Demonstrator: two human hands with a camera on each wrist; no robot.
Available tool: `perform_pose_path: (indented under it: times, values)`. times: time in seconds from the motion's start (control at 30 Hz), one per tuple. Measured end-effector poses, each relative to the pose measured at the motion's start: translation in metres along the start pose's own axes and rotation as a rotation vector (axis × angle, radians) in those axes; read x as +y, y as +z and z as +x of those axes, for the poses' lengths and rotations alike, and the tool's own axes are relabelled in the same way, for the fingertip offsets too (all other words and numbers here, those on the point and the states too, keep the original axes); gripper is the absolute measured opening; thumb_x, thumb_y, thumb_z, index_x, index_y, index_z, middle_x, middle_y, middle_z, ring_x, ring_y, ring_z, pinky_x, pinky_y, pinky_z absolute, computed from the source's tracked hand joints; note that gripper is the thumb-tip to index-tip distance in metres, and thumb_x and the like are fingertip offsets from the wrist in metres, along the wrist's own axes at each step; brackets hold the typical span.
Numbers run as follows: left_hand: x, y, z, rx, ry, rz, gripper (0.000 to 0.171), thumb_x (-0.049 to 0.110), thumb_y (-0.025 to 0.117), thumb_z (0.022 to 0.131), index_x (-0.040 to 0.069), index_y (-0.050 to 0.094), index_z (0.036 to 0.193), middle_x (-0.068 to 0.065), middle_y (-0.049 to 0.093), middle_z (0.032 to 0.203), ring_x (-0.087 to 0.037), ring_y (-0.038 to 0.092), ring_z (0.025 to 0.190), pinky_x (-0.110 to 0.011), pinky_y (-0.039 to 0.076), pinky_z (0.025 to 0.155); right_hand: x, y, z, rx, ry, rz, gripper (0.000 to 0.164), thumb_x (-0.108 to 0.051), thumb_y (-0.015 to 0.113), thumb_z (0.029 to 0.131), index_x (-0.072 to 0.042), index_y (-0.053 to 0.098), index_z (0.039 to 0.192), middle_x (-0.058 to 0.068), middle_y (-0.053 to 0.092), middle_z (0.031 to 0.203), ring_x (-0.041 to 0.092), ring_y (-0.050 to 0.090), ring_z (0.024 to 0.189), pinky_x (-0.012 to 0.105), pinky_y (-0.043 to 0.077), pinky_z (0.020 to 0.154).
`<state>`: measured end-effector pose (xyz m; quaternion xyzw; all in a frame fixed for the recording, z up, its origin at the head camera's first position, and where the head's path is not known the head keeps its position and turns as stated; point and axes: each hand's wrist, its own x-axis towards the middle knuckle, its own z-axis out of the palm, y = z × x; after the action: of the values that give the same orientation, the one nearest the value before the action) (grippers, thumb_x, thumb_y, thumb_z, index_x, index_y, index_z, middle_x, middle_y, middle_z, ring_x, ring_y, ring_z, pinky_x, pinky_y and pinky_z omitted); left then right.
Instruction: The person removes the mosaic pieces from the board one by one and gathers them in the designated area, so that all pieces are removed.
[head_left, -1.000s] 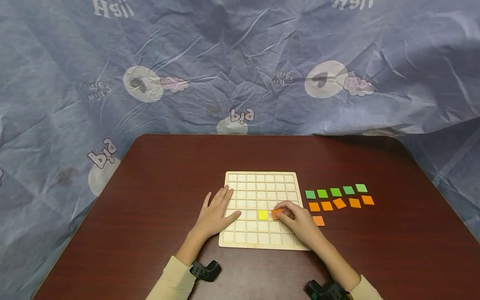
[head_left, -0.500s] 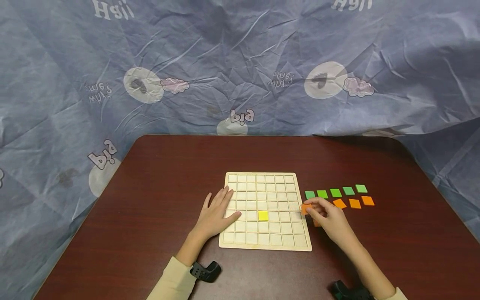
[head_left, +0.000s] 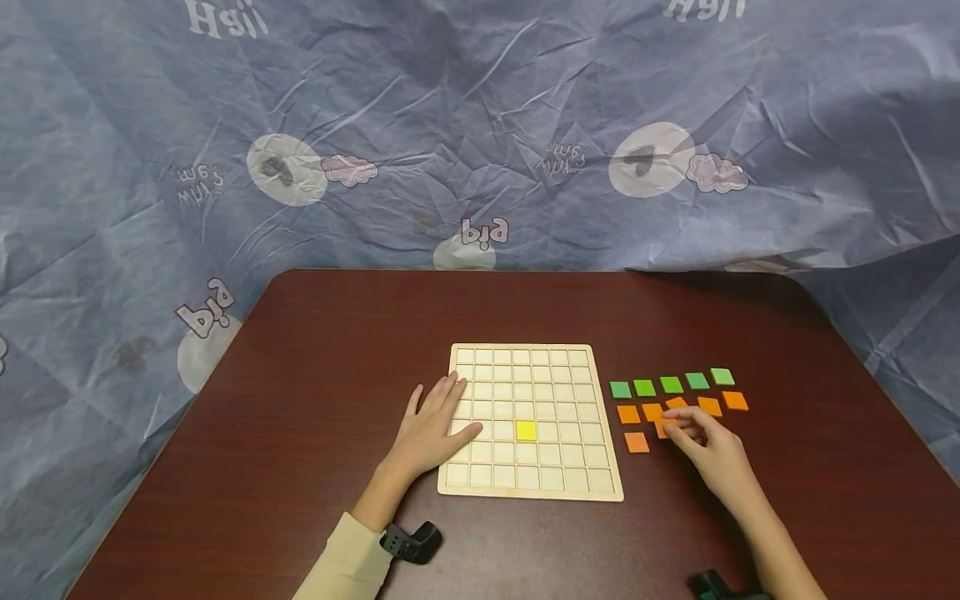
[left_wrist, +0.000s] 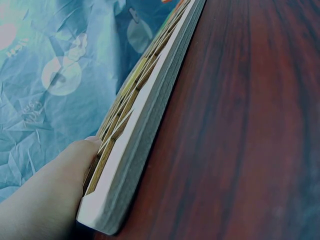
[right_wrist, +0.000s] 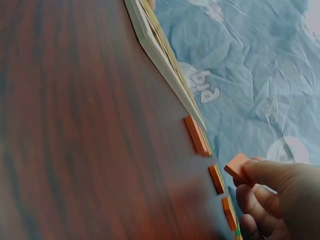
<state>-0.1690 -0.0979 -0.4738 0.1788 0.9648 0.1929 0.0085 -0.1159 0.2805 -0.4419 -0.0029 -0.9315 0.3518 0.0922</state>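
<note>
My left hand point(head_left: 429, 429) rests with spread fingers on the left edge of a pale wooden grid board point(head_left: 525, 483); its thumb shows over the board's edge in the left wrist view. A yellow square tile point(head_left: 527, 431) sits in one cell of the board. Right of the board, my right hand point(head_left: 712, 454) pinches an orange square tile point(right_wrist: 237, 166) between thumb and fingers. That tile is held raised near the loose orange tiles and partly overlaps them in the head view. Another orange tile point(head_left: 637, 442) lies close to the board's right edge.
Several green tiles point(head_left: 671, 385) lie in a row right of the board, with a row of orange tiles point(head_left: 709, 407) just nearer. The dark red-brown table point(head_left: 337, 350) ends at the back against a blue printed cloth point(head_left: 420, 108).
My right hand has moved right with the orange tile, from over the board beside the yellow tile to above the loose orange tiles. The left hand has stayed in place.
</note>
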Motion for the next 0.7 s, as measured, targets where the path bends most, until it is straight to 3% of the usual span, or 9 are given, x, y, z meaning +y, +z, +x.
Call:
perform_pose_path:
  times: [0.27,0.53,0.7]
  values:
    - [0.000,0.000,0.001,-0.002,-0.001,0.005,0.077,0.063,0.036,0.086,0.018,0.019,0.147,0.001,0.014,0.154,-0.016,0.018,0.141,-0.047,0.004,0.113,0.011,0.000,-0.002,-0.106,0.003,-0.006,0.025,-0.026,0.058,0.089,-0.010,0.059,0.109,0.004,0.058,0.091,-0.003,0.047,0.066,0.018,0.042,0.057]
    - [-0.002,0.001,0.001,-0.007,-0.004,0.009,0.077,0.063,0.036,0.086,0.019,0.018,0.147,0.001,0.014,0.154,-0.016,0.017,0.141,-0.048,0.003,0.113,0.017,0.007,-0.003,-0.037,-0.088,-0.028,0.018,-0.019,0.061,0.087,-0.010,0.062,0.103,0.000,0.051,0.083,0.000,0.041,0.063,0.018,0.038,0.054]
    - [-0.001,0.000,0.001,-0.007,-0.004,0.005,0.077,0.063,0.037,0.086,0.019,0.019,0.147,0.001,0.014,0.154,-0.016,0.018,0.141,-0.048,0.004,0.113,0.019,0.008,-0.002,-0.019,-0.101,-0.040,0.016,-0.018,0.062,0.085,-0.010,0.063,0.100,0.000,0.047,0.083,0.000,0.039,0.064,0.017,0.038,0.055]
